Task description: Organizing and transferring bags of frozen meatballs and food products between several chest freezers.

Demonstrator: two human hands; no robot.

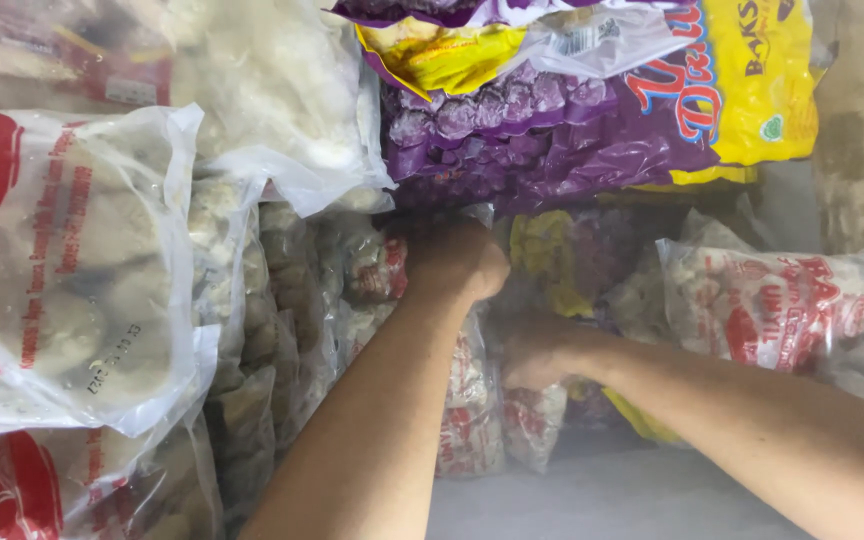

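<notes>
Hands reach deep among clear frozen-food bags, forearms extended.

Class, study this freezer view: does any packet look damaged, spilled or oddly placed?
Nothing looks spilled or torn. The purple and yellow packet lies slanted across the top of the pile, with another packet overlapping it. The left hand and right hand are pushed in among the red-printed clear packets, fingers hidden.

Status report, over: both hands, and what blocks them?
Left hand and right hand deep among clear frozen-food bags. Grip hidden. Purple-yellow bag overhangs above.
</notes>
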